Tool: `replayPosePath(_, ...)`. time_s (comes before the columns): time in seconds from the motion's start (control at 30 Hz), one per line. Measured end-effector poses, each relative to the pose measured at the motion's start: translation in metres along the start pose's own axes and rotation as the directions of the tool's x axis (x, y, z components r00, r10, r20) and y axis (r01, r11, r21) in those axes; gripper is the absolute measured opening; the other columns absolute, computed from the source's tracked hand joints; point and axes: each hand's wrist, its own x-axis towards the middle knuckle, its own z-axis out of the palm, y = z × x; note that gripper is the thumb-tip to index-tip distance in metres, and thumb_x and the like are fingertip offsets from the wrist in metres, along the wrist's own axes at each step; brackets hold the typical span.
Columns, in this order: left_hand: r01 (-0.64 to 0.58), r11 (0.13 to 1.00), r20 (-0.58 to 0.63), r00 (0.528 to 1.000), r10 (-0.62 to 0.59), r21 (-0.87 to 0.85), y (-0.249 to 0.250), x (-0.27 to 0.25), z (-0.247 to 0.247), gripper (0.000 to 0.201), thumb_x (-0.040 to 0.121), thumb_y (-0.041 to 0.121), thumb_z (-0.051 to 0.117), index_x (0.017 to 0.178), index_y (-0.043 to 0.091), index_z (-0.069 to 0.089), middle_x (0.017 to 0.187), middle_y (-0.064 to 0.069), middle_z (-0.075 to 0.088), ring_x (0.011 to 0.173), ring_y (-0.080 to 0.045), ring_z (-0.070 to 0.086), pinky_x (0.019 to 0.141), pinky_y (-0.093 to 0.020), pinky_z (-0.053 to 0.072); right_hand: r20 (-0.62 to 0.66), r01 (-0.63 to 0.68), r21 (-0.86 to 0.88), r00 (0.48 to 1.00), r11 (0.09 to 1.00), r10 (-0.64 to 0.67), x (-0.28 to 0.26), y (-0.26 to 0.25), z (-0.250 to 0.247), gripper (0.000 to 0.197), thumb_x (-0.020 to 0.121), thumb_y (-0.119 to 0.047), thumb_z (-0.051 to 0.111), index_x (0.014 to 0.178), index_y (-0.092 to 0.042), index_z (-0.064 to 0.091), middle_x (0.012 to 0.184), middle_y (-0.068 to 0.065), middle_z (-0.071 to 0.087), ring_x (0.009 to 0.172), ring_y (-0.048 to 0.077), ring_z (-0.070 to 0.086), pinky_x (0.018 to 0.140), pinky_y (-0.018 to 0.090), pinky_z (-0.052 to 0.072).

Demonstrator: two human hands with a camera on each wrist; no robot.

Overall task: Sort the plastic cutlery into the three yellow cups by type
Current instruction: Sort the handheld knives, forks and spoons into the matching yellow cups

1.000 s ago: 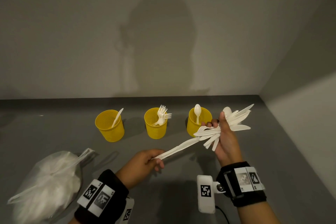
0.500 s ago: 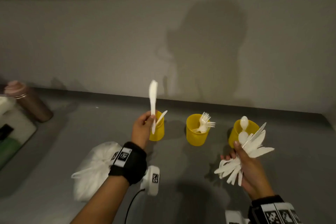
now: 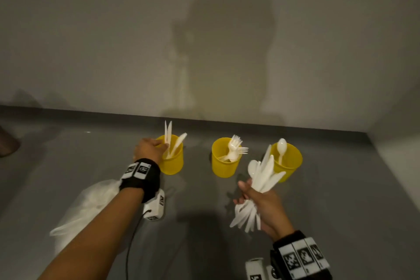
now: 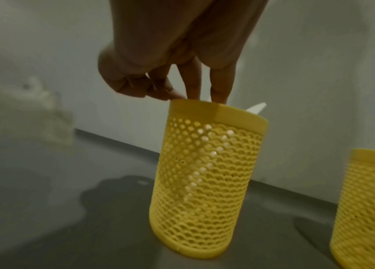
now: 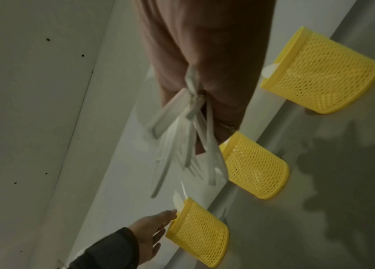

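Note:
Three yellow mesh cups stand in a row. The left cup (image 3: 172, 161) (image 4: 207, 178) holds white knives (image 3: 180, 140), the middle cup (image 3: 223, 166) holds forks (image 3: 236, 145), and the right cup (image 3: 292, 163) holds a spoon (image 3: 281, 146). My left hand (image 3: 162, 146) (image 4: 165, 92) is at the left cup's rim. Its fingertips pinch a knife (image 3: 168, 132) that stands upright inside the cup. My right hand (image 3: 256, 193) hovers in front of the right cup and grips a fanned bundle of mixed cutlery (image 3: 266, 173) (image 5: 182, 145).
A white plastic bag (image 3: 91, 202) lies on the grey counter under my left forearm. A brown bottle (image 3: 6, 143) shows at the far left edge. Walls close the counter at the back and the right (image 3: 400, 157).
My left hand drew a knife out of the bundle, carried it left and lowered it into the left cup. My right hand kept hold of the bundle near the right cup.

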Motion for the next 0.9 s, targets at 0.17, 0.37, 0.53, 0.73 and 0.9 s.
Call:
replayPosePath(0.17, -0.154, 0.984, -0.217, 0.967, 0.131, -0.09, 0.023, -0.043, 0.006, 0.04, 0.072, 0.029, 0.074, 0.108, 0.016, 0.066, 0.121, -0.014, 0.056, 0.114, -0.034, 0.05, 0.101, -0.038, 0.038, -0.024, 0.09, -0.133, 0.995, 0.987, -0.094, -0.005, -0.007, -0.003, 0.021, 0.078, 0.01, 0.059, 0.074, -0.007, 0.049, 0.042, -0.001, 0.051, 0.037, 0.013, 0.052, 0.043, 0.028, 0.052)
replayPosePath(0.37, -0.45, 0.814, 0.152, 0.835, 0.529, -0.367, 0.088, -0.166, 0.036, 0.021, 0.06, 0.048, 0.067, 0.068, 0.029, 0.07, 0.079, 0.002, 0.067, 0.077, -0.004, 0.054, 0.069, -0.012, 0.037, -0.072, 0.158, -0.338, 0.979, 0.928, -0.193, -0.008, -0.008, 0.0, 0.02, 0.072, 0.007, 0.069, 0.068, -0.008, 0.057, 0.044, -0.002, 0.055, 0.038, 0.011, 0.052, 0.044, 0.026, 0.045)
replayPosePath(0.53, -0.293, 0.824, 0.258, 0.852, 0.455, -0.486, 0.107, -0.204, 0.059, 0.012, 0.074, 0.02, 0.073, 0.078, 0.014, 0.064, 0.076, 0.003, 0.061, 0.062, 0.009, 0.053, 0.046, -0.005, 0.042, -0.051, 0.206, -0.423, 0.967, 0.883, -0.25, -0.014, -0.011, 0.005, 0.038, 0.072, 0.016, 0.058, 0.095, -0.014, 0.062, 0.067, -0.006, 0.068, 0.056, 0.005, 0.064, 0.046, 0.019, 0.049)
replayPosePath(0.73, -0.296, 0.721, 0.181, 0.844, 0.504, -0.626, 0.113, -0.198, 0.058, 0.018, 0.079, 0.015, 0.068, 0.085, 0.029, 0.058, 0.08, 0.005, 0.057, 0.067, -0.007, 0.049, 0.054, -0.007, 0.043, 0.126, 0.233, -0.387, 0.972, 0.892, -0.199, -0.021, -0.019, -0.001, 0.016, 0.065, 0.003, 0.071, 0.073, -0.006, 0.061, 0.047, 0.0, 0.062, 0.04, 0.014, 0.055, 0.045, 0.027, 0.047)
replayPosePath(0.9, -0.245, 0.72, 0.258, 0.819, 0.512, -0.65, 0.119, -0.185, 0.052, 0.016, 0.079, 0.011, 0.066, 0.079, 0.027, 0.062, 0.081, 0.007, 0.062, 0.073, -0.01, 0.052, 0.066, -0.012, 0.047, 0.212, 0.13, -0.292, 0.975, 0.948, -0.068, -0.02, -0.019, -0.009, 0.025, 0.061, 0.002, 0.073, 0.074, -0.002, 0.052, 0.051, 0.001, 0.058, 0.038, 0.018, 0.053, 0.043, 0.026, 0.048)
